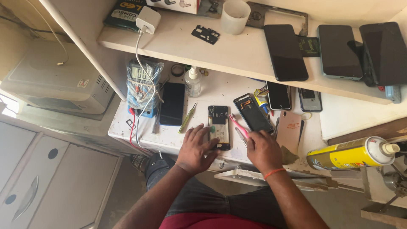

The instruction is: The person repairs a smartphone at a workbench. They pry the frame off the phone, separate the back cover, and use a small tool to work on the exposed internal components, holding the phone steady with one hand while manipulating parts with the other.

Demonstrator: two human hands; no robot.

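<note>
Steadiness matters most with the opened phone (219,127), which lies back-off on the white bench (127,127) between both hands, so it seems wise to press it flat while the tool works gently at the edge. The left hand (196,149) rests spread, its fingers (212,144) loose on the phone's lower left side, gripping nothing. The right hand (263,149) curls around a pink tool (238,126), whose tip points toward the phone's right edge, just beside it. A detached back cover (253,113) lies near, right of the tool, and a yellow spray can (352,153) sits well apart.
</note>
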